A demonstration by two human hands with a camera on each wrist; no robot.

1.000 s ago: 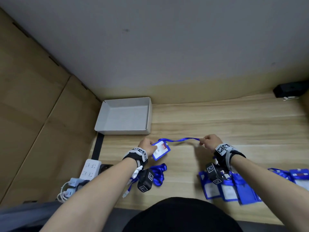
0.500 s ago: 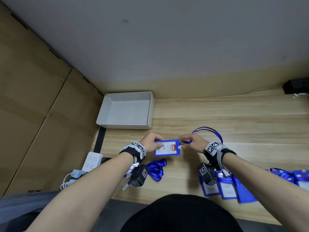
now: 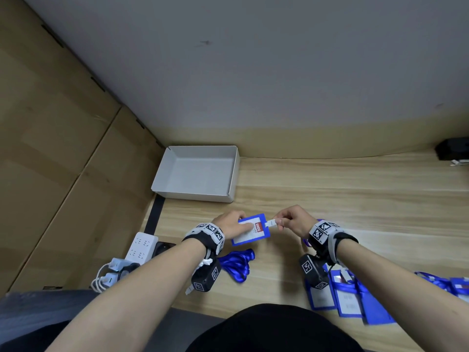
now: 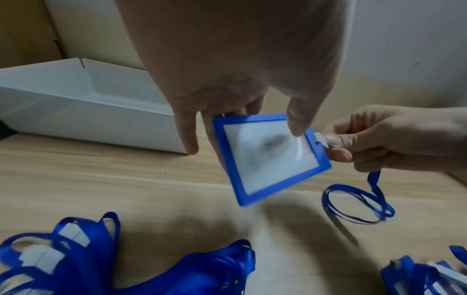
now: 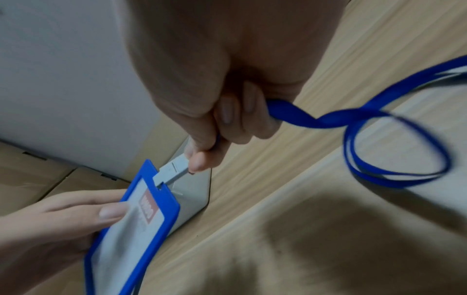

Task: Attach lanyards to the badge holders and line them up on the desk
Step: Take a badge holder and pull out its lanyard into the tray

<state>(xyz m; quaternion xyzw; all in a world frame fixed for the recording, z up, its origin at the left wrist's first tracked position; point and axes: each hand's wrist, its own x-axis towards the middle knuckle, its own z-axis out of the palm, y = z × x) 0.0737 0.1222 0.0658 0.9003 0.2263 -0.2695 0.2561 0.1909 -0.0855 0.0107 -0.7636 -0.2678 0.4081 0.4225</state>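
Note:
A blue-framed badge holder (image 3: 251, 230) (image 4: 270, 157) (image 5: 136, 225) hangs above the desk in my left hand (image 3: 229, 224) (image 4: 240, 111), thumb on its card face and fingers behind. My right hand (image 3: 289, 221) (image 5: 209, 137) pinches the white strap clip (image 3: 270, 223) (image 5: 174, 169) at the slot in the holder's top edge. The blue lanyard (image 4: 359, 201) (image 5: 379, 139) trails from that hand and loops onto the desk. Loose blue lanyards (image 3: 237, 264) (image 4: 113, 265) are piled near the front edge. Several badge holders with lanyards (image 3: 347, 293) lie at the front right.
An open white box (image 3: 198, 174) stands at the desk's back left corner. A white power strip (image 3: 140, 246) with plugs sits left of the desk edge, by cardboard panels. A black object (image 3: 453, 148) lies at the far right. Bare wooden desk (image 3: 355, 194) spreads behind my hands.
The holder has swung from hanging on the stretched lanyard to being held between both hands. My right hand moved in from the lanyard's far end to the clip at the holder's slot.

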